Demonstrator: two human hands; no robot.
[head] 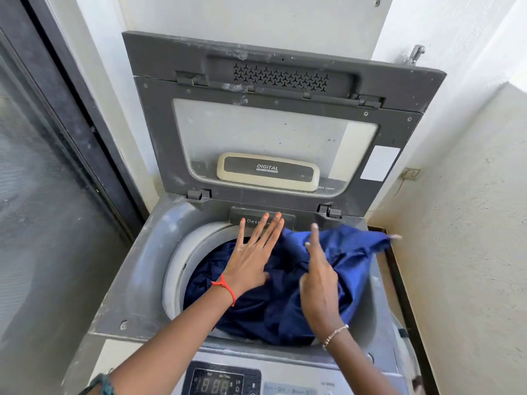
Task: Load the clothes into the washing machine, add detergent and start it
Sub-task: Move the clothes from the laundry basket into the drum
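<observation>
A grey top-loading washing machine (pixel 134 280) stands with its lid (pixel 273 129) raised upright. Dark blue clothes (pixel 350 252) fill the round drum opening and spill over its right rim. My left hand (pixel 251 258) lies flat on the cloth, fingers spread, tips reaching the detergent drawer (pixel 256 215) at the back. My right hand (pixel 319 275) rests on the blue cloth to the right, index finger pointing up, the other fingers curled into the fabric. The control panel (pixel 219 380) with a digital display sits at the near edge.
A dark-framed glass door (pixel 57 166) runs along the left. White walls close in behind and on the right, with a small socket (pixel 410 173) and a tap (pixel 416 52) on the wall. A narrow gap of floor lies right of the machine.
</observation>
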